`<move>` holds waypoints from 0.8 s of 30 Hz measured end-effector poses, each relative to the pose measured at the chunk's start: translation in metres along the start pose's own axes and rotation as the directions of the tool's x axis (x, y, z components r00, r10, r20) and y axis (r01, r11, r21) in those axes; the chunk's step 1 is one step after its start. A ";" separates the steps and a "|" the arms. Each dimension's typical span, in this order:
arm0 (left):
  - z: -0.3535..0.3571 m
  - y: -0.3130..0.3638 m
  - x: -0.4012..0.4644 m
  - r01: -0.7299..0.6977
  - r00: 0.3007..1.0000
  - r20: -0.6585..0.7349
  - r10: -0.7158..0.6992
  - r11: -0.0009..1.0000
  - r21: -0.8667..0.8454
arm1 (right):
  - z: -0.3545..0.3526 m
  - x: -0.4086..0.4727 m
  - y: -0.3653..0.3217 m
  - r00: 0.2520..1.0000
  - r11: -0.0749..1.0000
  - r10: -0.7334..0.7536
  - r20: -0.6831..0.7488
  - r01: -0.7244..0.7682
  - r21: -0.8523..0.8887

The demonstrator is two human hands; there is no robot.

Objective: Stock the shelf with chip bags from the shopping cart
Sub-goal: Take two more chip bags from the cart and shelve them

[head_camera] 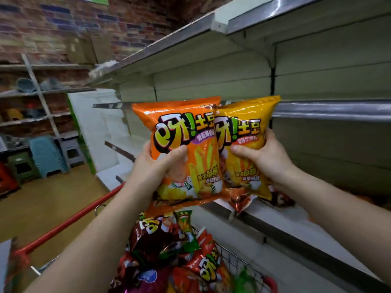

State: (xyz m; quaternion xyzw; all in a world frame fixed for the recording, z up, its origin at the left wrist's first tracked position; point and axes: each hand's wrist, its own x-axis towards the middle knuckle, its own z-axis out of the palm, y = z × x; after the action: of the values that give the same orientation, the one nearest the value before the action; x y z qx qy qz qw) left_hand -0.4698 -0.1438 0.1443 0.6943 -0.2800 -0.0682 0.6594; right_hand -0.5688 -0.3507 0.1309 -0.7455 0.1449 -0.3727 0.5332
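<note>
Together both hands [160, 163] grip upright chip bags [186, 149] just above the shelf [281, 218] edge.

wall: red-brown brick [53, 24], up and left of the grip, blurred
floor: tan, wood-look [48, 199], lower left of the grip
rack: open metal rack [40, 92] far left against the brick, grey bins on its boards
stools: stacked plastic stools [47, 155] under the rack; blue, grey, green, red
panel: white end panel [95, 123] with a green edge, left of the grip
light: dim, even
</note>
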 end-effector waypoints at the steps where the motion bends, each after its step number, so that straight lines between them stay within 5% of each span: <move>1: 0.005 0.004 -0.003 -0.005 1.000 0.023 0.006 1.000 -0.007 | -0.010 -0.006 -0.007 0.999 1.000 -0.015 -0.032 0.014 -0.020; 12: 0.115 0.060 -0.057 -0.082 0.941 0.309 0.139 0.978 -0.190 | -0.164 -0.103 -0.064 0.936 0.976 -0.055 -0.348 -0.023 -0.218; 24: 0.284 0.115 -0.187 -0.052 0.752 0.602 0.270 0.934 -0.353 | -0.338 -0.269 -0.113 0.784 0.922 -0.067 -0.617 -0.187 -0.338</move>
State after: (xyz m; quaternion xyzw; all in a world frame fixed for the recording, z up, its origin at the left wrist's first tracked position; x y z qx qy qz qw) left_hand -0.7914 -0.3002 0.1680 0.4877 -0.5331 -0.2869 0.6290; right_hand -1.0120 -0.3736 0.1772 -0.6662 0.4047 -0.5426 0.3128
